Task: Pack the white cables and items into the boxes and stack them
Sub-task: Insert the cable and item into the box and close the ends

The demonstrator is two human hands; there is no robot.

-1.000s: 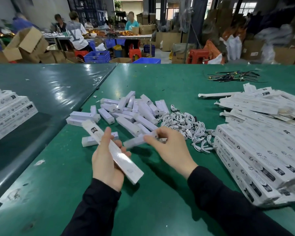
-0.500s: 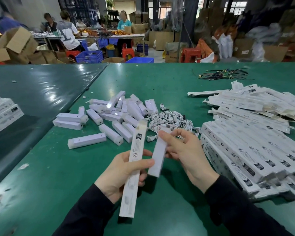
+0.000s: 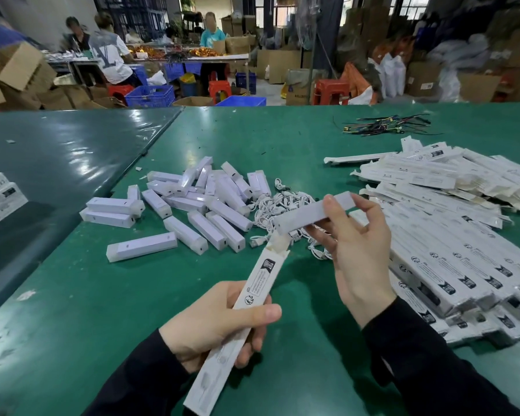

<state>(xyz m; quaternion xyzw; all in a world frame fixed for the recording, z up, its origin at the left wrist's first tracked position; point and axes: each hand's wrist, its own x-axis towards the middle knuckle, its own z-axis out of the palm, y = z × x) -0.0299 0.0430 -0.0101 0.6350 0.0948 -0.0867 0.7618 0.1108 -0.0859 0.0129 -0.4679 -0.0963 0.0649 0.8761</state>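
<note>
**Item at the box mouth**

The left hand [image 3: 219, 322] gripped a long box [image 3: 237, 319] above the tabletop's [image 3: 102, 295] near edge, open flap up; the right hand [image 3: 354, 250] pinched a white item [image 3: 312, 211], its lower end touching the flap; loose items [image 3: 192, 202] and cables [image 3: 282, 205] lay mid-tabletop; flat boxes [image 3: 448, 235] were heaped along the right edge.

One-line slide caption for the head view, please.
Left hand grips a long white printed carton, open end up; right hand holds a plain white rectangular bar at its mouth, above a green table.
</note>
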